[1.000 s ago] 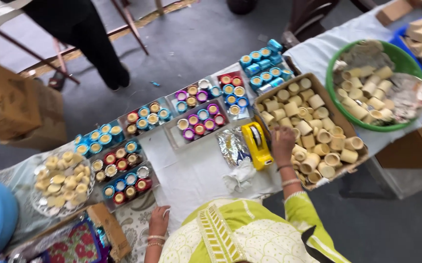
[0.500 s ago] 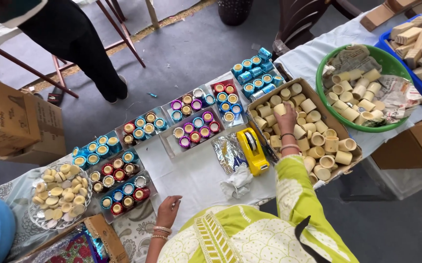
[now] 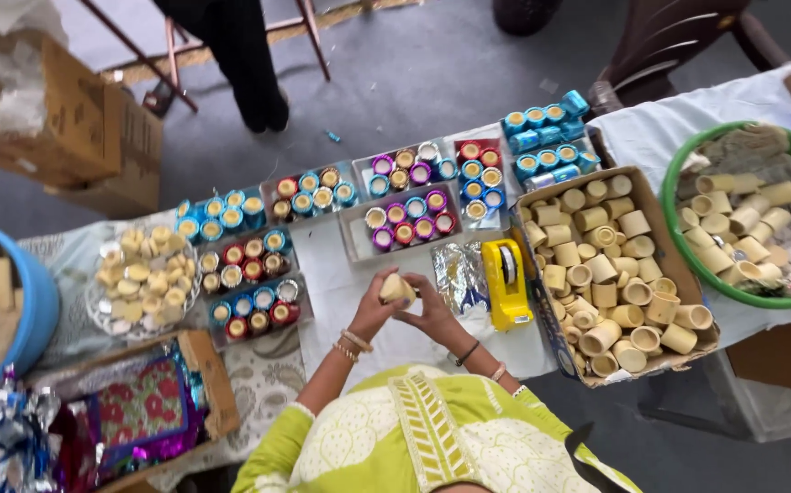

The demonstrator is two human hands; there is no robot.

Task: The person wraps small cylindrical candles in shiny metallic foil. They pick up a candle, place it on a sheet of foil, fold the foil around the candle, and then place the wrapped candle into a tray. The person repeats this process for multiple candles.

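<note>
Cream bangle ring [image 3: 396, 288] is now pinched between fingers of both hands over the white tabletop [image 3: 341, 274]. Half a second back, the right hand [image 3: 432, 315] was still in the cardboard box [image 3: 656, 224] and the left hand [image 3: 375, 309] sat low. It's plain, pale, undecorated, with the yellow tape dispenser [image 3: 506, 283] just beside.

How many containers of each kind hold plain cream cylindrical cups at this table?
Brown cardboard box: 1
Green round plastic basin: 1
Blue round plastic tub: 1
Total: 3
</note>
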